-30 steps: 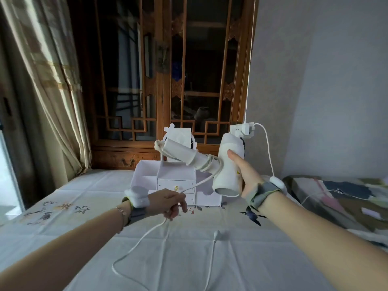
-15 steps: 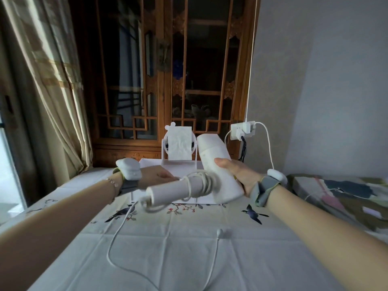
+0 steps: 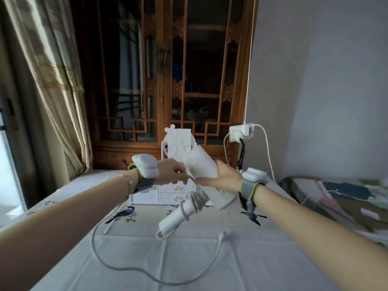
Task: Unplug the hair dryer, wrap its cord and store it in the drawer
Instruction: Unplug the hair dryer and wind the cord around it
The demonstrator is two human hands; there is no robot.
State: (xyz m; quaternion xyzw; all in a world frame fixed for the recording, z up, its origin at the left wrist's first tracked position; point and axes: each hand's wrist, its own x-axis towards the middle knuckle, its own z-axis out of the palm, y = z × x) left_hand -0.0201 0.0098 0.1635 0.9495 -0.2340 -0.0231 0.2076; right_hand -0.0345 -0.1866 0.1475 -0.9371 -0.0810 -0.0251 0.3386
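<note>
My right hand (image 3: pixel 222 178) grips the barrel of the white hair dryer (image 3: pixel 201 166), held above the table with its handle (image 3: pixel 178 217) pointing down toward me. A few turns of white cord (image 3: pixel 194 201) sit around the top of the handle. My left hand (image 3: pixel 172 171) pinches the cord just left of the barrel. The rest of the cord (image 3: pixel 126 267) trails in a wide loop over the tablecloth and ends in a free plug (image 3: pixel 221 236). Behind my hands stands a small white drawer unit (image 3: pixel 176 193), its drawers closed.
A tissue holder (image 3: pixel 178 143) stands on the drawer unit. A wall socket (image 3: pixel 240 132) with white adapters and cables is at the back right. A wooden lattice cabinet (image 3: pixel 168 80) fills the back, a curtain (image 3: pixel 52 80) hangs left, and a patterned cushion (image 3: pixel 336 196) lies right.
The dryer has swung so its handle now points down toward me instead of left. My left hand has moved up from behind the handle to the cord beside the barrel.
</note>
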